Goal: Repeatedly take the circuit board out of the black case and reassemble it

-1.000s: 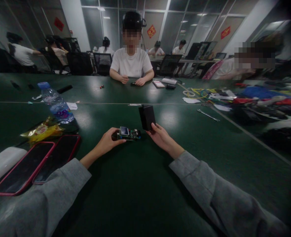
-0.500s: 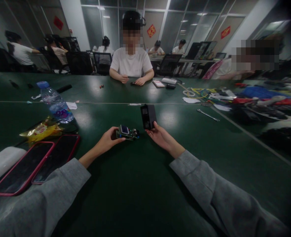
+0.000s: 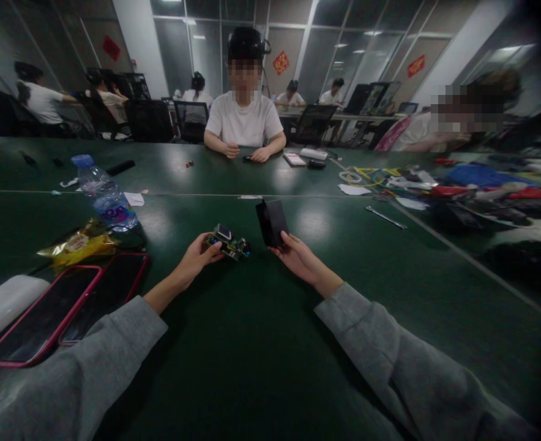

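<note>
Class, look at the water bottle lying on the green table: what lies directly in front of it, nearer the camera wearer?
A yellow snack packet lies just before the water bottle, then two red-cased phones. The table beneath the bottle is covered from view.

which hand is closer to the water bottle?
Left. The left hand, holding the circuit board, lies right of the water bottle; the right hand, holding the black box, is farther right.

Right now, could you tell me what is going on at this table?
A person in grey sleeves holds a small circuit board in the left hand and a black box in the right hand, both just above the green table. Two phones and a water bottle lie to the left.
</note>
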{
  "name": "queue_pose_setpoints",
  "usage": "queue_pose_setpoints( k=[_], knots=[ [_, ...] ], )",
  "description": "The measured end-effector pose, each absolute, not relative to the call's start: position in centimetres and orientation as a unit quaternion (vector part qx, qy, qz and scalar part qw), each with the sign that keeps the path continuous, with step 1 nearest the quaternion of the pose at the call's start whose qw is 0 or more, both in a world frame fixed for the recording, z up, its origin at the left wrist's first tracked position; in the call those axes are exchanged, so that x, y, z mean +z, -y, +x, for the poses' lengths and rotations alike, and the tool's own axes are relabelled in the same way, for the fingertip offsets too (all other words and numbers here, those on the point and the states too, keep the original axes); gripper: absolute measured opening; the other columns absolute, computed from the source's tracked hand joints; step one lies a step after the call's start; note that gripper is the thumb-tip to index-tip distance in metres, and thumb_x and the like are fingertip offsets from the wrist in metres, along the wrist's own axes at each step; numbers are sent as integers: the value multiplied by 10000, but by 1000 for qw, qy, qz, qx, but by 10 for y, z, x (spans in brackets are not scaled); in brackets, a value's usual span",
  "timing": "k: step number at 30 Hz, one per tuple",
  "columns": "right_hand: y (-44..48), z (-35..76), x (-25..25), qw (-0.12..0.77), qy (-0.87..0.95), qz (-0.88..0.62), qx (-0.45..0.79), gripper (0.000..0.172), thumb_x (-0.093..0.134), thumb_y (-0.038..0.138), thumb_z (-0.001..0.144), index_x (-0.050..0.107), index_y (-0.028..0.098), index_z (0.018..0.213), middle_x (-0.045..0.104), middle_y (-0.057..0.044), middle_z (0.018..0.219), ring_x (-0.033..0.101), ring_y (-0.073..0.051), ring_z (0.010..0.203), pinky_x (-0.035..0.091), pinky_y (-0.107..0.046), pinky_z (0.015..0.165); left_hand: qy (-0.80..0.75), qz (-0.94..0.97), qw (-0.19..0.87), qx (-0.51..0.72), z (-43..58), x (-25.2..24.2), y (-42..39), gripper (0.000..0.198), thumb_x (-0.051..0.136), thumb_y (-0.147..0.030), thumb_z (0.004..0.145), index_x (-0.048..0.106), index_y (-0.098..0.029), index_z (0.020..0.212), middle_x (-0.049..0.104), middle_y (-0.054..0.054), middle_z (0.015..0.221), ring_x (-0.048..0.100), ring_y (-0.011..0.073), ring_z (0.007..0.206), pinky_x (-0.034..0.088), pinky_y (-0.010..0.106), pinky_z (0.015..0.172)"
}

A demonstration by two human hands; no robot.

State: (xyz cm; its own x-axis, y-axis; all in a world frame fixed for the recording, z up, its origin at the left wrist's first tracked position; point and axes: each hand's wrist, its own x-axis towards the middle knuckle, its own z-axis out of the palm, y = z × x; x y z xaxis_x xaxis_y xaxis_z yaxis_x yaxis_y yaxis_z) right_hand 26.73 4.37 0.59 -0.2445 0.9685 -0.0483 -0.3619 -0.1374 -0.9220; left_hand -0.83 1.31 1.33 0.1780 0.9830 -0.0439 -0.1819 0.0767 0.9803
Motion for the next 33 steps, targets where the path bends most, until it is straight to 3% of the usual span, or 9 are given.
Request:
queue_pose_setpoints(
  k=[4, 10, 17, 23, 27, 33],
  knots=[
    [-44, 264, 5, 516, 407, -361, 662, 336, 754, 413, 735, 600, 226, 968, 667, -28, 999, 656, -164, 840, 552, -377, 916, -392, 362, 668, 518, 2, 14, -9, 264, 591, -337, 900, 561, -188, 1116, 650, 74, 1110, 657, 160, 934, 518, 380, 960],
    [-39, 254, 1, 539, 441, -404, 593, 394, 730, 446, 747, 554, 226, 1023, 623, -35, 1020, 645, -167, 805, 561, -339, 778, -362, 268, 739, 502, 22, 20, 4, 267, 529, -341, 942, 515, -200, 1168, 628, 105, 1206, 646, 212, 1079, 498, 378, 1004],
    [-19, 241, 7, 524, 548, -446, 475, 433, 698, 449, 773, 515, 240, 1105, 581, -68, 1158, 589, -223, 1070, 497, -388, 922, -347, 316, 740, 483, 21, 13, 1, 276, 557, -292, 931, 490, -219, 1189, 570, 111, 1296, 599, 231, 1169, 479, 375, 1034],
    [-9, 235, 10, 508, 655, -433, 353, 439, 682, 402, 809, 469, 247, 1160, 590, -69, 1126, 591, -231, 1043, 477, -407, 921, -338, 323, 753, 463, 21, 14, 2, 313, 580, -287, 909, 494, -219, 1202, 562, 114, 1305, 582, 253, 1188, 463, 397, 1037],
    [-5, 233, 11, 491, 700, -427, 296, 434, 675, 382, 816, 473, 250, 1176, 580, -76, 1141, 587, -240, 1041, 487, -401, 892, -317, 303, 769, 466, 22, 15, 2, 330, 607, -246, 882, 513, -203, 1196, 601, 106, 1240, 610, 240, 1127, 452, 397, 1023],
    [1, 230, 10, 441, 757, -419, 237, 459, 682, 357, 807, 457, 223, 1184, 587, -90, 1109, 607, -238, 970, 514, -402, 832, -262, 273, 802, 463, 20, 13, 1, 434, 633, -58, 734, 555, -161, 1148, 679, 69, 1061, 643, 208, 996, 434, 380, 986]
  ],
)
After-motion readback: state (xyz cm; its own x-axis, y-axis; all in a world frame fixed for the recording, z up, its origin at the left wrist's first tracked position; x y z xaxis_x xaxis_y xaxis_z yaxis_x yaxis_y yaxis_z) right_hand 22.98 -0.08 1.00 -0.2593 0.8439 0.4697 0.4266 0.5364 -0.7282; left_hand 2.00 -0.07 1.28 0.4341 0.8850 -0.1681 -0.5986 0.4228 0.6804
